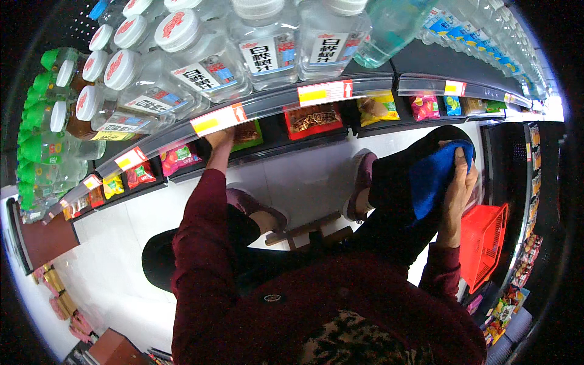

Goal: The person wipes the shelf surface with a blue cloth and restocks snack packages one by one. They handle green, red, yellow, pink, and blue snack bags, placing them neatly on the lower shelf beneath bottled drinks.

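Note:
My left hand [221, 138] reaches in under the upper shelf, its fingers hidden behind the shelf edge and a price tag [218, 119]. It is beside a green-edged snack packet [247, 136] on the lower shelf; whether it touches or holds anything is not visible. A blue cloth [431, 180] is in my right hand [461, 182], lying over my right knee. A red snack packet [314, 121] and a yellow snack packet [378, 109] lie further right on the lower shelf. A pink packet [180, 159] lies left of my left hand.
Large clear bottles with white caps [269, 45] crowd the upper shelf above my hands. Green-capped bottles [36, 146] stand at the left. A red plastic basket [483, 246] is on the right, by another shelf with packets. A low wooden stool [303, 228] shows beneath me.

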`<state>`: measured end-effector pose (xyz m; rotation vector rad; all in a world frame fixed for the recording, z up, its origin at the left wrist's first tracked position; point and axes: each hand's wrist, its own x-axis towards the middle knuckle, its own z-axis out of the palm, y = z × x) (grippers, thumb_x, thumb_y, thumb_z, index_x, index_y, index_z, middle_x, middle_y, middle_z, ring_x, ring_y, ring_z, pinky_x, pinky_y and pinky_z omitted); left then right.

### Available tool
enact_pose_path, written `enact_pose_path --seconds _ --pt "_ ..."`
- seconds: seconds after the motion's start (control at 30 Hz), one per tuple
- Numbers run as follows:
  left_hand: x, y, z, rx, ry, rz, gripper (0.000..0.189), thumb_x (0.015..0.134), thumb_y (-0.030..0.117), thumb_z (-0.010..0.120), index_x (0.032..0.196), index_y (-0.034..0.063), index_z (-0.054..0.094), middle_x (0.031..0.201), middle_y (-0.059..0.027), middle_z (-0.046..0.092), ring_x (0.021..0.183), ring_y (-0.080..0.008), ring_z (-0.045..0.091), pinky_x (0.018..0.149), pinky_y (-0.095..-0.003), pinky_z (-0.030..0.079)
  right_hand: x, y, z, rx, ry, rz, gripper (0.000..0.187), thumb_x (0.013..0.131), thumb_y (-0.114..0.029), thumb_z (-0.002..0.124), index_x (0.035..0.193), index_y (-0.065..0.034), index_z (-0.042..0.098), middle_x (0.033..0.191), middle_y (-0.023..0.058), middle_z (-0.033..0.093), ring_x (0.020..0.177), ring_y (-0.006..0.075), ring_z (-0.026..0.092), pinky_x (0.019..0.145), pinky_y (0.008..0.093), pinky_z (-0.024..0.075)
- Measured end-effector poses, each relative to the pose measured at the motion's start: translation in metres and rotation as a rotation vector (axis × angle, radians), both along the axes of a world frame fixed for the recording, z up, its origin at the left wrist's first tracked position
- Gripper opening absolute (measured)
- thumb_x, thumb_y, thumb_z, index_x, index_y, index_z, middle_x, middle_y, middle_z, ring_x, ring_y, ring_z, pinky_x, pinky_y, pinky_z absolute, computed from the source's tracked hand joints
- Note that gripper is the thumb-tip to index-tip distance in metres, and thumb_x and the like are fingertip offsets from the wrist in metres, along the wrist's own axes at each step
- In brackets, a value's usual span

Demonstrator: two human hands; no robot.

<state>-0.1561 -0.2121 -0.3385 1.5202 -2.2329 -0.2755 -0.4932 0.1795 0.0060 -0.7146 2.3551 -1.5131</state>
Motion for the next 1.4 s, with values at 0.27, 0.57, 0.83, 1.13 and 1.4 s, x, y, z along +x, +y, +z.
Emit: enact_pose_path --seconds 0.27,0.57,0.83,1.13,1.4 --pt "-0.136 0.070 0.055 0.731 0.281 -0.160 0.090 0.068 0.065 0.076 0.134 0.0109 0.050 0.126 -0.0101 0.059 0.101 -0.0235 0.061 0.076 -0.0366 0.055 -0.014 0.013 0.015 -0.200 -0.122 -0.088 0.038 0.097 -0.036 0.053 0.096 -0.0015 0.070 0.080 -0.0002 0.063 0.069 0.0067 0.053 0.064 0.0216 0.0417" --pt "-0.164 0.080 0.064 1.149 0.744 -0.053 0.116 0.054 0.067 0.082 0.147 0.0192 0.034 0.147 -0.0082 0.039 0.132 -0.0273 0.040 0.090 -0.0509 0.044 -0.063 0.037 0.015 -0.317 -0.141 -0.251 0.039 0.096 -0.036 0.055 0.102 0.0005 0.068 0.083 0.0043 0.063 0.073 0.0103 0.056 0.066 0.0233 0.0454" --pt "-0.207 0.096 0.051 1.229 0.461 -0.023 0.102 0.057 0.058 0.086 0.141 0.0188 0.043 0.142 -0.0076 0.045 0.125 -0.0261 0.045 0.090 -0.0502 0.041 -0.061 0.048 0.010 -0.344 -0.031 -0.292 0.037 0.097 -0.033 0.053 0.099 0.0013 0.067 0.085 0.0048 0.066 0.071 0.0091 0.056 0.066 0.0224 0.0436" --pt "-0.190 0.064 -0.036 1.312 1.168 0.107 0.060 0.072 0.024 0.085 0.123 0.0097 0.056 0.118 -0.0072 0.063 0.108 -0.0226 0.062 0.090 -0.0405 0.054 -0.053 0.032 0.021 -0.369 -0.068 -0.236 0.039 0.097 -0.033 0.052 0.096 0.0026 0.068 0.083 0.0053 0.066 0.070 0.0095 0.055 0.067 0.0231 0.0434" --pt "-0.203 0.111 0.048 1.437 1.167 -0.030 0.054 0.077 0.026 0.082 0.123 0.0096 0.058 0.114 -0.0060 0.066 0.104 -0.0216 0.064 0.086 -0.0392 0.055 -0.057 0.041 0.017 -0.376 -0.129 -0.176 0.041 0.097 -0.036 0.049 0.101 0.0027 0.064 0.098 0.0116 0.068 0.081 0.0130 0.058 0.076 0.0263 0.0459"
